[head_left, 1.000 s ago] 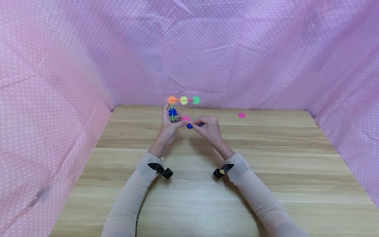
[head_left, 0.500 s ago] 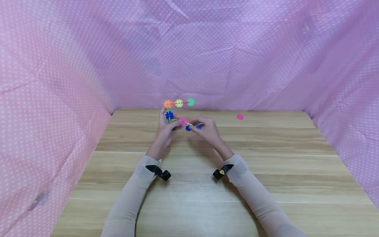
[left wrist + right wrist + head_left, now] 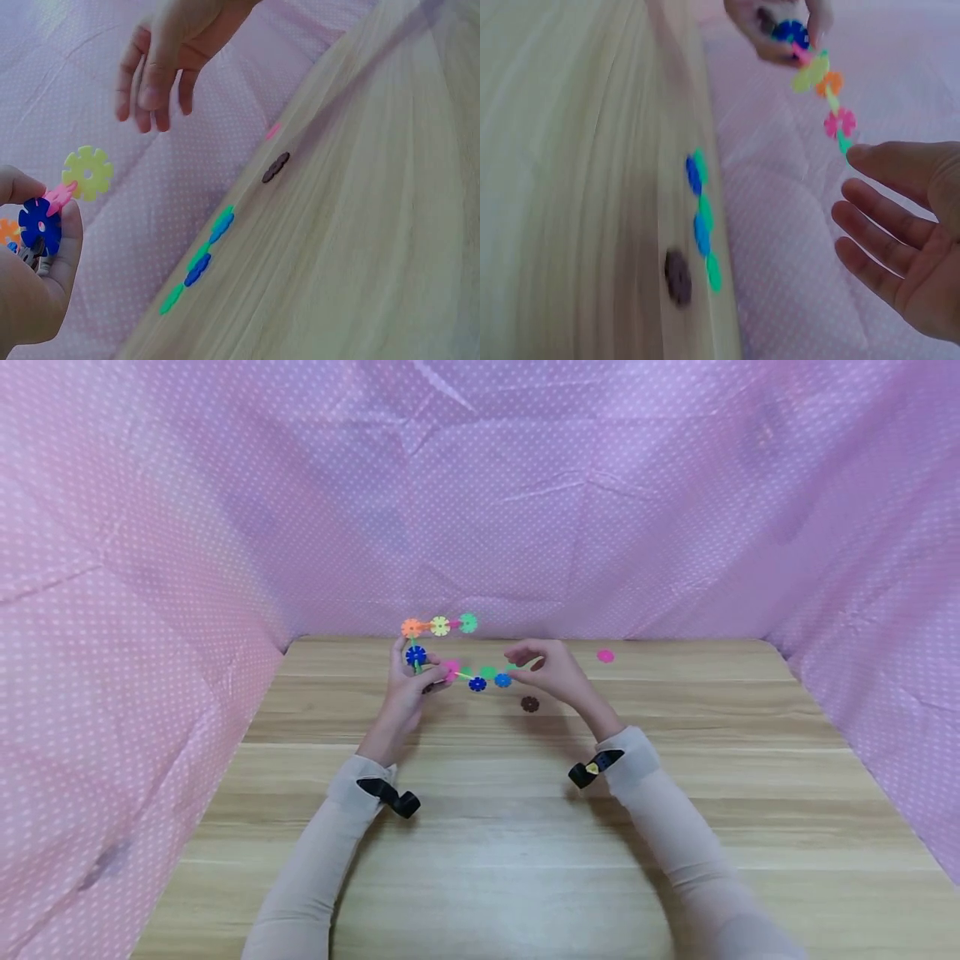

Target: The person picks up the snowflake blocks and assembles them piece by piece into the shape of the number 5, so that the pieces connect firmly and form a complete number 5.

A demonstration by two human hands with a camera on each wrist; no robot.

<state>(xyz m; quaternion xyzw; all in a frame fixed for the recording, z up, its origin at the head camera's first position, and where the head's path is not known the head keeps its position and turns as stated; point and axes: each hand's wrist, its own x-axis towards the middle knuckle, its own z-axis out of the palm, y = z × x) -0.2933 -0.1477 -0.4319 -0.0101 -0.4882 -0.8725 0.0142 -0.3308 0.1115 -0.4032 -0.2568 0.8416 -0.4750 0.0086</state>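
Observation:
My left hand (image 3: 407, 697) grips a chain of slotted plastic discs near the back of the table. From its upper end stick out an orange disc (image 3: 411, 627), a yellow disc (image 3: 440, 626) and a green disc (image 3: 468, 623). A pink disc (image 3: 60, 197) sits by the thumb, with another yellow disc (image 3: 88, 173) slotted onto it. Beside these, the fingers hold a dark blue disc (image 3: 40, 225); the palm hides part of the chain. Holding nothing, my right hand (image 3: 562, 675) hovers to the right of the chain, its fingers loosely bent.
Loose discs lie in a row by the table's back edge: dark blue (image 3: 477, 684), green (image 3: 488, 672) and light blue (image 3: 503, 680) among them. A brown disc (image 3: 530, 704) lies nearer, and a pink loose disc (image 3: 606, 656) farther right. Pink dotted cloth (image 3: 525, 527) hangs behind.
My right hand has let go of the yellow disc and moved off to the right, uncovering the loose discs. My left hand, with the chain, has shifted slightly left.

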